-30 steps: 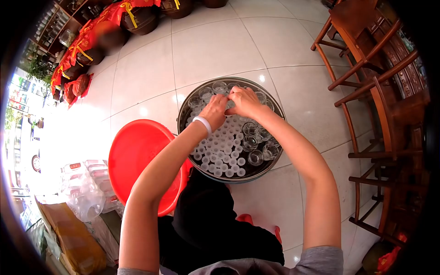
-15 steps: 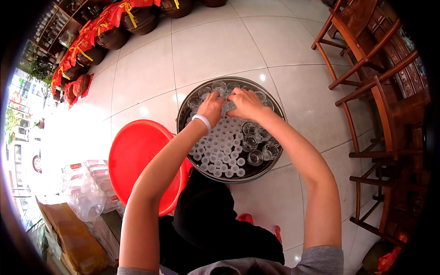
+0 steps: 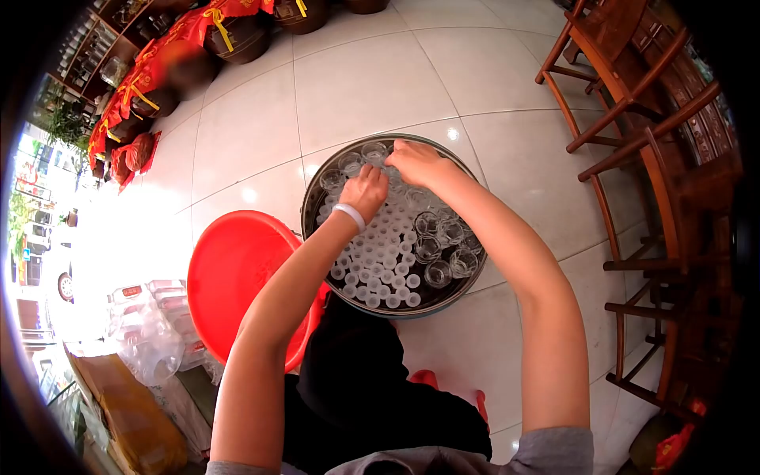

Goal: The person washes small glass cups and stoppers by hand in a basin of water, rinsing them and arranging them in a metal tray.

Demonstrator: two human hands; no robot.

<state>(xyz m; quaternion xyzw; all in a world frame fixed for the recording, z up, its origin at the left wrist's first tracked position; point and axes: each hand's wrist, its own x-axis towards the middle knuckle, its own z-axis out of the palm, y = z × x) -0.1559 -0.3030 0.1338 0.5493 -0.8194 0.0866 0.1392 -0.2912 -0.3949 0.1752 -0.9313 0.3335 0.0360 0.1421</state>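
Observation:
A wide round dark tray (image 3: 445, 303) with a metal rim holds many small frosted, round, cup-like pieces (image 3: 372, 269) and clear small glasses (image 3: 438, 274). The glasses stand along its right side and far edge. My left hand (image 3: 365, 192) is over the upper middle of the tray, fingers curled down among the pieces and glasses; whatever is under the fingertips is hidden. At the far rim, my right hand (image 3: 417, 164) has its fingers bent and pressed together beside the glasses; what they grip cannot be made out. A white band circles my left wrist.
A red plastic basin (image 3: 237, 269) stands against the tray's left side. Wrapped packs (image 3: 146, 332) and a cardboard box (image 3: 127, 412) lie at lower left. Wooden chairs (image 3: 633, 150) line the right. Dark jars (image 3: 237, 39) with red cloths stand at the far left.
My right hand has moved away from my left, up toward the tray's far rim. My left hand has shifted slightly down, its fingers more curled.

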